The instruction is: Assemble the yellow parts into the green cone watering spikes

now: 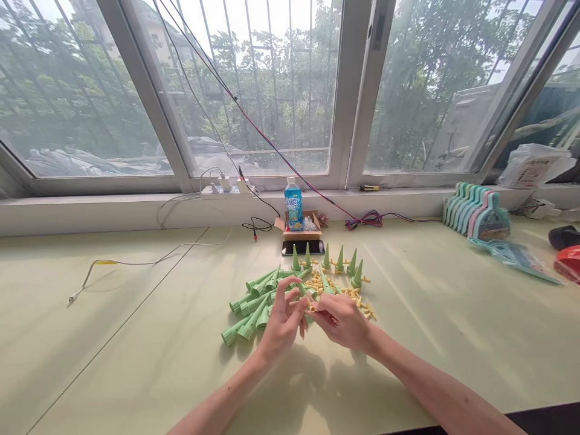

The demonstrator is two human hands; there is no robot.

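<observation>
My left hand [283,320] and my right hand [342,320] meet over the pale green table, fingertips pinched together on a small yellow plastic piece [312,307]. Whether a green cone is also in the fingers is hard to tell. Just behind the hands lies a pile of green cone spikes [254,299] on their sides. Several green cones [339,260] stand upright further back. Small yellow pieces [357,296] are scattered between them and my right hand.
A blue bottle [293,204] stands in a small cardboard box [312,232] by the window sill, a black phone [302,247] in front. Cables [369,219] run along the sill. Pastel plastic items [475,211] stack at the right; a white cord [136,261] lies left.
</observation>
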